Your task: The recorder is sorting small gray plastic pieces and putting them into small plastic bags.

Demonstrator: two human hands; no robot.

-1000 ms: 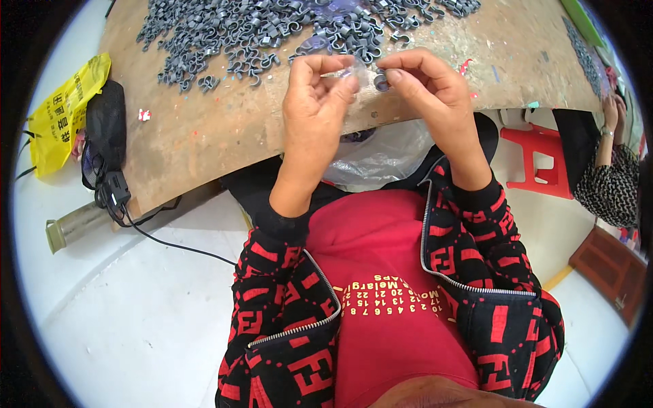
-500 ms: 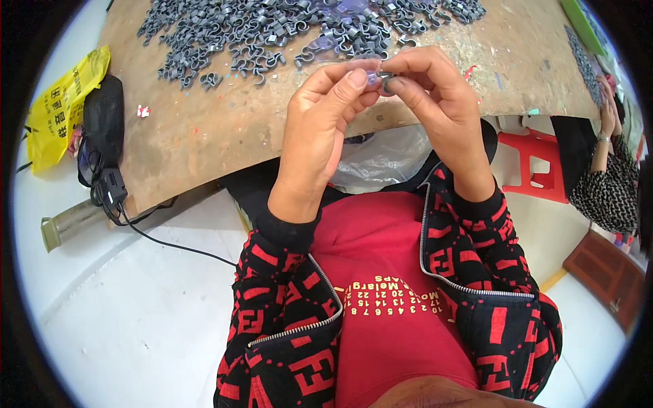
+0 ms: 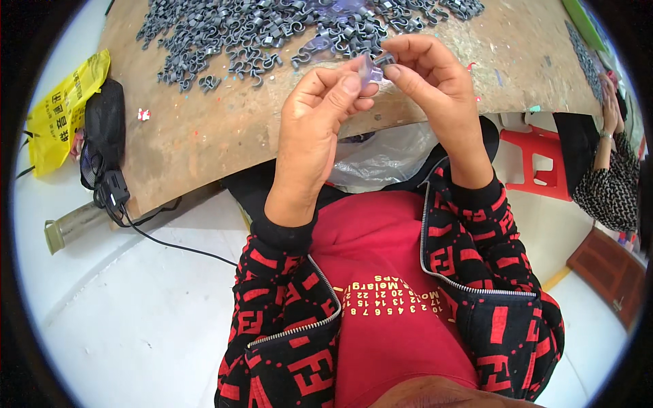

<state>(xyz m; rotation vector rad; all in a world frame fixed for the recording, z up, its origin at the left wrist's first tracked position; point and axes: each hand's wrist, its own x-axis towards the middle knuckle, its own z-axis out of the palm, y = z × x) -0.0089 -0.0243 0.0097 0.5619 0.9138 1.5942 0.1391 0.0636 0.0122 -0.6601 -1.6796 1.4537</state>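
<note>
In front of me, just over the near edge of the wooden table [image 3: 197, 146], my two hands meet at the fingertips. My left hand [image 3: 306, 129] pinches a clear, faintly purple plastic piece [image 3: 368, 71] between thumb and fingers. Thumb and forefinger of my right hand [image 3: 439, 95] are closed on a small grey plastic clip [image 3: 386, 60], partly covered by the fingers and right beside the clear piece. Whether the two parts are joined I cannot tell. Beyond my hands lies a wide heap of grey curved clips [image 3: 231, 41], with several clear purple pieces [image 3: 323, 46] among them.
A yellow bag [image 3: 64, 115] and a black pouch [image 3: 105, 129] hang at the table's left edge, with a cable below. A clear plastic bag [image 3: 381, 160] lies over my lap. To the right are a red stool [image 3: 534, 163] and another person's hands [image 3: 607, 105].
The clear piece has turned upward and shows more of itself. The grey clip has shifted slightly up, and my right hand has moved a little up with it.
</note>
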